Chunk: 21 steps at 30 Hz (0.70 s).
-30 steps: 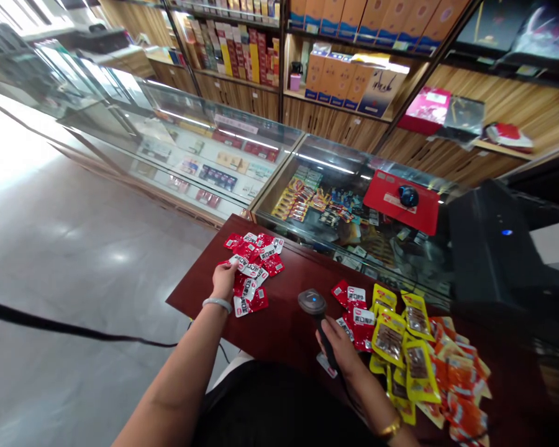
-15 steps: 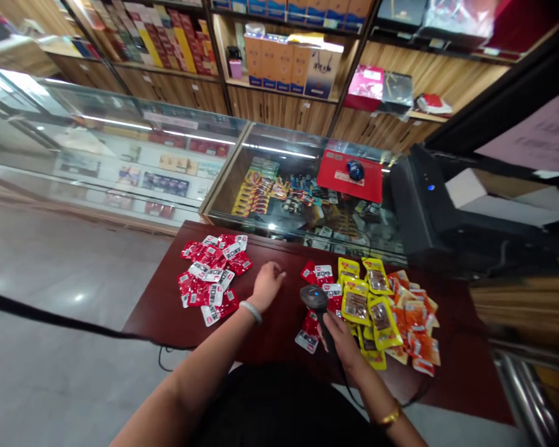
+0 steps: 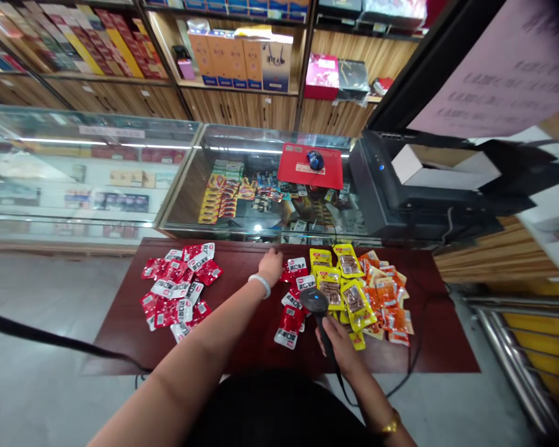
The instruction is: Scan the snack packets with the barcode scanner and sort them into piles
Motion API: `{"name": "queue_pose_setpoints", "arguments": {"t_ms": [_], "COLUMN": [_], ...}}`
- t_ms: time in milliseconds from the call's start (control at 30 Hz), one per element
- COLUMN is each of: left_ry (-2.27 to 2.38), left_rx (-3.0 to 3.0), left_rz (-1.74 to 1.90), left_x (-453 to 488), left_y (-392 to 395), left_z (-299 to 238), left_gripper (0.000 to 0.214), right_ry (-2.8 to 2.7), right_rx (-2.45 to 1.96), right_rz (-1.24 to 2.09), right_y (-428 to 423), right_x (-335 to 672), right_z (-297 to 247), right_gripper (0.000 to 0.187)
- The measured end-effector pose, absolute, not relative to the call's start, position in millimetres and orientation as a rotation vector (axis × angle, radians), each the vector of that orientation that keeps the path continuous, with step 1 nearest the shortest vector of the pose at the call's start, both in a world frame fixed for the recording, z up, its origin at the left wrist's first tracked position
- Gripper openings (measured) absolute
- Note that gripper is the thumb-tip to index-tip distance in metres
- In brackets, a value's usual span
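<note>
My left hand (image 3: 271, 268), with a pale bracelet on its wrist, is over the dark red table, right beside the top packet of a small group of red-and-white snack packets (image 3: 294, 268). Its fingers are curled together, and their tips are hidden. In my right hand (image 3: 339, 341) is a black barcode scanner (image 3: 315, 301) with a blue light on its head. The scanner's head hangs over the edge between the red packets and several yellow snack packets (image 3: 329, 287). To their right lie orange packets (image 3: 391, 298). A separate pile of red-and-white packets (image 3: 172, 279) lies at the left.
Behind the table (image 3: 242, 347) stands a glass display counter (image 3: 181, 186), with a red mat (image 3: 289, 174) and a mouse (image 3: 315, 161) on top. A black machine (image 3: 377, 186) carries a white open box (image 3: 414, 167) at the right. The scanner's cable (image 3: 414, 357) loops near the front edge.
My left hand has moved right and forward, up to the red packets by the scanner, and its fingers have curled in. My right hand still holds the scanner. The whole view has shifted.
</note>
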<state>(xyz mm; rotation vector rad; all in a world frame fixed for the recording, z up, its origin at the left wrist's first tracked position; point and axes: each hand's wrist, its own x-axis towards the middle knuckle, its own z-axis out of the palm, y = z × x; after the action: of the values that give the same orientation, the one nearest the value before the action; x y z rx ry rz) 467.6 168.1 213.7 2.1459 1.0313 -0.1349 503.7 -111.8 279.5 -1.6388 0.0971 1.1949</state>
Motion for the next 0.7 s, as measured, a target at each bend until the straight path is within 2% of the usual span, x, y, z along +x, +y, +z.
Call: {"name": "queue_pose_setpoints", "arguments": {"t_ms": [167, 367, 533, 700], "left_ry": [1.097, 1.256, 1.336, 1.362], "left_rx": [1.942, 1.595, 1.379, 1.257], "left_rz": [-0.098, 0.125, 0.385, 0.547], "left_x": [438.4, 367.3, 314.9, 270.3], "left_y": [179.0, 171.0, 163.1, 168.0], "left_z": [210.1, 203.3, 204.5, 204.5], "left_gripper": [0.014, 0.004, 0.014, 0.016], "right_ry": [0.06, -0.083, -0.398, -0.522], "right_rx": [-1.598, -1.59, -1.535, -1.507], "right_rz": [1.242, 1.38, 1.495, 1.651], "right_y": [-110.1, -81.0, -38.0, -12.3], "right_x": [503.1, 482.4, 451.9, 425.5], "right_z": [282.7, 284.2, 283.2, 276.6], "right_gripper": [0.057, 0.054, 0.049, 0.052]}}
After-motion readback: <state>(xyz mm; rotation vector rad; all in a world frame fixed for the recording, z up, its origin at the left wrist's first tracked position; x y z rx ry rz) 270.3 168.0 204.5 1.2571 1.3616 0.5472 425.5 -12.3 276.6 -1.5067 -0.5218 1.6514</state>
